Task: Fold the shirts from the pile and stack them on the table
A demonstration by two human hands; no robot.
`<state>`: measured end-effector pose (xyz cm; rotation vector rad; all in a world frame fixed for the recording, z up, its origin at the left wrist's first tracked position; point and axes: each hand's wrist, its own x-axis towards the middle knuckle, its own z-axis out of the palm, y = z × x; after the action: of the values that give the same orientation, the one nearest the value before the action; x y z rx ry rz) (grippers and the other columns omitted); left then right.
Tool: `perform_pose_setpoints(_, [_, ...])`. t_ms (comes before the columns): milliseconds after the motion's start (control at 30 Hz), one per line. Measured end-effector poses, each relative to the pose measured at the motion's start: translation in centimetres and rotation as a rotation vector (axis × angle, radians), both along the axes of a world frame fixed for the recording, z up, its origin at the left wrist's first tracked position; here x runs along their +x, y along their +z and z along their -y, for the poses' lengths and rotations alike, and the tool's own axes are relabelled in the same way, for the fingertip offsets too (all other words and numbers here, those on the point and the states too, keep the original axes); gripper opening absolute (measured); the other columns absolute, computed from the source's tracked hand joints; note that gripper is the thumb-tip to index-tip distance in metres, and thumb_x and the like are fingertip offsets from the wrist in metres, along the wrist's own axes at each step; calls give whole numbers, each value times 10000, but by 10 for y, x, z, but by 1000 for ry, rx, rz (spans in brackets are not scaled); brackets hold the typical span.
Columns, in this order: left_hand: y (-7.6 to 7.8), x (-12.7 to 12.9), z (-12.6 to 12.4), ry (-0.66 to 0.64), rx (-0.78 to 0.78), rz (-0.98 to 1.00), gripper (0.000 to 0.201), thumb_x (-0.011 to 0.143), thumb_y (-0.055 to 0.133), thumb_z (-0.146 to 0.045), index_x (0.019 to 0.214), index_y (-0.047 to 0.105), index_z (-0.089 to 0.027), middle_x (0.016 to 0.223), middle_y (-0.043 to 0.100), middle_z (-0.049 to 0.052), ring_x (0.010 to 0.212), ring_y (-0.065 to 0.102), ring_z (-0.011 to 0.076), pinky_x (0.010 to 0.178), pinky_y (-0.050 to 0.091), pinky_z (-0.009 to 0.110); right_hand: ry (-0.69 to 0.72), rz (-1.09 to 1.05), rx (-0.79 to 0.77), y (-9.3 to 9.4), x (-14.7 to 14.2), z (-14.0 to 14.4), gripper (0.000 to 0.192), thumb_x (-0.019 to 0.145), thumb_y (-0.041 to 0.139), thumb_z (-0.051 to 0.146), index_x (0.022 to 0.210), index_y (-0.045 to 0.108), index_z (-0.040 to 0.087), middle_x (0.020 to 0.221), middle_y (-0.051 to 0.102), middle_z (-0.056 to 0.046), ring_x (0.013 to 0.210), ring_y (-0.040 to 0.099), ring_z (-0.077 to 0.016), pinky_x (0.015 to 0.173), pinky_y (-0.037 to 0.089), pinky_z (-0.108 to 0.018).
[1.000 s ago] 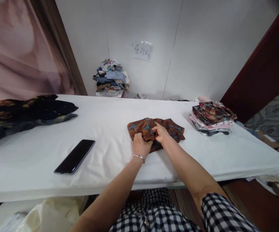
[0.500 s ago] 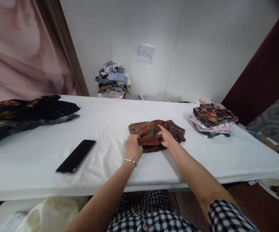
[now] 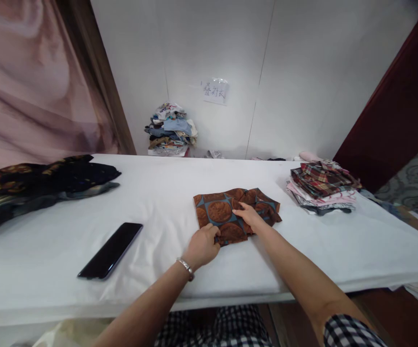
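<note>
A brown shirt [image 3: 220,211] with round motifs and blue-grey shapes lies folded into a small bundle on the white-covered table. My left hand [image 3: 202,246], with a bracelet at the wrist, is closed on the shirt's near left edge, thumb and fingers pinching the cloth. On top of the bundle, right of its middle, lies my right hand [image 3: 248,216]. Its fingers are stretched out against the fabric, pressing it rather than wrapped round it. The right end of the shirt is crumpled beyond that hand.
A black phone [image 3: 111,250] lies left of my left hand. Dark garments [image 3: 49,178] are heaped at the far left. Folded clothes [image 3: 322,188] are stacked at the right. Behind the table stands another clothes pile [image 3: 172,127], and a handwritten sign [image 3: 215,91] hangs on the wall.
My left hand has come nearer to me, drawing the shirt's front flap down so its upper face lies flatter. My right hand has stayed on the shirt. The view has tilted slightly up.
</note>
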<state>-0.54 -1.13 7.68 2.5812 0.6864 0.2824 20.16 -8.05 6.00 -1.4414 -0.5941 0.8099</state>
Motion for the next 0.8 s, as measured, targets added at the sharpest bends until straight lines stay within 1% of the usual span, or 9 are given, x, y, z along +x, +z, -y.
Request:
perform_pose_setpoints(67, [9,-2,-12,-19,-158,44,145,777,628,-262,919,658,-267,901,675,0,760,641,180,697,510,313,11,92,34,-2,2,-4,403,684,726,265,1083,684,237,1075,727,-64,995,674,-252,947,524,-465])
perform_pose_setpoints(133, [17,1,-26,33,-191,119,162,823,602,-389,898,666,-261,859,676,-3,744,638,178,701,518,316,22,197,65,-1,4,-7,430,697,693,223,1126,678,242,1165,709,-48,1095,646,-238,1038,471,-455])
perform_pose_setpoints(233, [22,13,-46,116,-34,236,186,870,556,-385,929,666,-247,950,692,28,887,655,196,837,528,343,23,311,-10,-2,9,-12,508,684,650,128,1181,673,229,1245,683,-54,1180,611,-228,1119,396,-440])
perform_pose_setpoints(300, [18,24,-55,100,82,259,224,869,577,-349,1041,662,-233,1151,681,72,1089,628,227,979,493,384,3,339,-99,-5,13,-13,578,677,630,95,1239,654,225,1291,661,-61,1204,599,-232,1136,374,-442])
perform_pose_setpoints(367, [12,34,-60,64,155,238,326,859,610,-341,1159,638,-216,1348,603,113,1280,532,262,1096,414,436,7,356,-121,-8,15,-12,651,673,627,86,1305,618,242,1344,630,-54,1239,577,-232,1149,358,-439])
perform_pose_setpoints(467, [4,47,-65,44,180,199,395,886,583,-354,1248,606,-199,1464,516,132,1391,427,272,1156,342,468,74,358,-16,-9,17,-8,710,685,612,95,1368,569,284,1408,583,-17,1302,529,-215,1164,342,-423])
perform_pose_setpoints(600, [2,61,-76,65,163,264,399,948,464,-340,1308,565,-201,1451,535,121,1370,452,230,1153,349,442,198,352,117,-3,16,-4,718,714,591,116,1398,537,327,1475,514,31,1382,444,-196,1191,296,-397])
perform_pose_setpoints(667, [4,68,-83,70,160,271,411,953,447,-325,1334,543,-204,1440,546,118,1357,466,221,1151,351,445,190,282,51,-1,16,-4,774,677,596,97,1413,521,328,1469,521,19,1369,459,-213,1171,329,-407])
perform_pose_setpoints(800, [7,89,-90,19,181,241,400,941,454,-260,1326,555,-225,1439,554,100,1358,466,216,1143,366,449,135,11,-91,-4,18,-6,914,635,562,81,1500,392,320,1427,563,-37,1174,618,-236,995,502,-409])
